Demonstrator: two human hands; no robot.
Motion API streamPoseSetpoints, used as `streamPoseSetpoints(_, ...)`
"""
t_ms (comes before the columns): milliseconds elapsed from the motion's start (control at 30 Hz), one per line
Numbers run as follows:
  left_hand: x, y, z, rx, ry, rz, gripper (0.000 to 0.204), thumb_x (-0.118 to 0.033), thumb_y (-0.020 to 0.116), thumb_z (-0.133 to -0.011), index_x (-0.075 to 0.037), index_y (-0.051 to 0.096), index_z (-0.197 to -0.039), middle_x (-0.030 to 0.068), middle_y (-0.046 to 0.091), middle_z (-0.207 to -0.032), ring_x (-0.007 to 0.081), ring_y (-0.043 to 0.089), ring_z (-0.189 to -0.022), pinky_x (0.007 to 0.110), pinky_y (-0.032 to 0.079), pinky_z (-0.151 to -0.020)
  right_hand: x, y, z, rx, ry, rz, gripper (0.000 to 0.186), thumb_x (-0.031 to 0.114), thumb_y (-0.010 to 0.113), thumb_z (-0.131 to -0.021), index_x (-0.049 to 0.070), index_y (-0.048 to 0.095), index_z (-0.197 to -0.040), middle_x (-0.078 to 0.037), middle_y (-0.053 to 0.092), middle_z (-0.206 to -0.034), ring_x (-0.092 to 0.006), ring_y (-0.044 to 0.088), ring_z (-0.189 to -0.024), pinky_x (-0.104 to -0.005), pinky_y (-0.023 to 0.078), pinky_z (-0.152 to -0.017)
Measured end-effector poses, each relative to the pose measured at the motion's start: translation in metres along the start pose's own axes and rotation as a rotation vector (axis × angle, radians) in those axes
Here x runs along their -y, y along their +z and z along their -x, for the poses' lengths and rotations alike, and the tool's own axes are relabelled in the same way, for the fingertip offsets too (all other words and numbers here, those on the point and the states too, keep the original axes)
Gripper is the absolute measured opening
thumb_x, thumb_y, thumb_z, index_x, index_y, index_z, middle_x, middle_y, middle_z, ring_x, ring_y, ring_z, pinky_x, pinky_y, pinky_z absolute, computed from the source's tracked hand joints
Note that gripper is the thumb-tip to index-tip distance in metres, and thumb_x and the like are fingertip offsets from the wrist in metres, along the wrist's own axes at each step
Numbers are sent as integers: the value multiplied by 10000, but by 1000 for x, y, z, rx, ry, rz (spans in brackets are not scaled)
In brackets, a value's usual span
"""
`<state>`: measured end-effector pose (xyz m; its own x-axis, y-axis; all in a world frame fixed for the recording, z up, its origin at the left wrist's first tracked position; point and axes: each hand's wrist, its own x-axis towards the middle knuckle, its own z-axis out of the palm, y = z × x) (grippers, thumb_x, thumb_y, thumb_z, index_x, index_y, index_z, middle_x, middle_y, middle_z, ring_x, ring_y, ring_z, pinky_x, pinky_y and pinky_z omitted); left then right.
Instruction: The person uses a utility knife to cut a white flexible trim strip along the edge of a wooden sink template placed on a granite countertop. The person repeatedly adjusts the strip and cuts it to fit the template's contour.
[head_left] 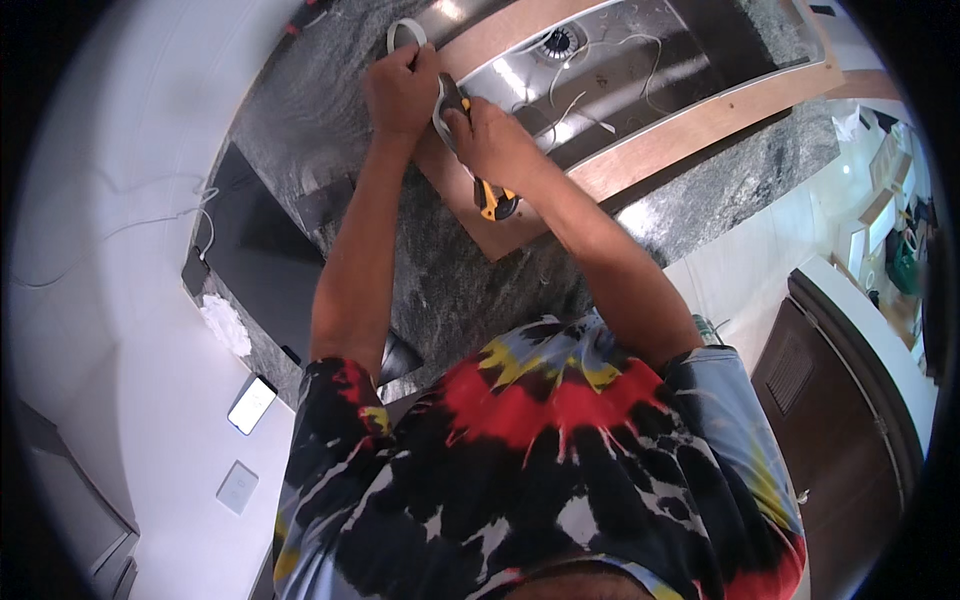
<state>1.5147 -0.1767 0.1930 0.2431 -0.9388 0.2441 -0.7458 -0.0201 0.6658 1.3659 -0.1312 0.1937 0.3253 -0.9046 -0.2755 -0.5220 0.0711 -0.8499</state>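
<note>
The right hand [488,140] covers the middle of the black-and-orange hand tool [488,200]; its exact kind cannot be confirmed. The left hand [402,95] conceals the gripped part of the white band [408,28]; whether this joins the pale strip [440,128] beside the tool cannot be established. The wooden frame [640,162] and metal sink [620,78] are cut off by the upper edge. The screen of the phone [252,405] is washed out. The green object [903,272] near the right rim is too blurred to identify. The patterned shirt [560,490] runs beyond the lower edge.
</note>
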Motion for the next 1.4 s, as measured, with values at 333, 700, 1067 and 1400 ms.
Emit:
streamPoseSetpoints(333, 0, -4, -2, 38, -13, 9, 290, -252, 660, -958, 16, 671, -846, 262, 608, -723, 411, 623, -612, 446, 450, -576, 4, -39, -10, 297, 292, -472, 359, 310, 616, -1021, -49, 630, -1044, -189, 694, -796, -270, 709, -665, -440, 574, -638)
streamPoseSetpoints(700, -5, -14, -2, 155, -49, -123, 324, -281, 596, -1000, 18, 672, -902, 271, 662, -936, 478, 645, -901, 539, 497, -764, 9, -180, 7, 220, 64, -403, 413, 419, 660, -1009, 12, 591, -1020, -25, 592, -727, -98, 595, -600, -283, 487, -543)
streamPoseSetpoints(1067, -80, -16, 114, 46, -373, -501, 500, -376, 662, -976, 4, 634, -1300, 269, 595, -1322, 489, 506, -1303, 568, 390, -1106, -44, -283, 35, 251, -320, 449, 537, 202, 839, -792, -22, 556, -1190, -231, 668, -995, -410, 655, -961, -449, 526, -831)
streamPoseSetpoints(1400, -161, 14, 225, -177, -578, -528, 706, -148, 757, -856, -13, 469, -1486, 270, 531, -1451, 472, 491, -1342, 514, 389, -1130, -83, -334, 39, 470, -352, 826, 752, 217, 897, -686, -38, 576, -1316, -239, 644, -1287, -432, 642, -1124, -467, 529, -954)
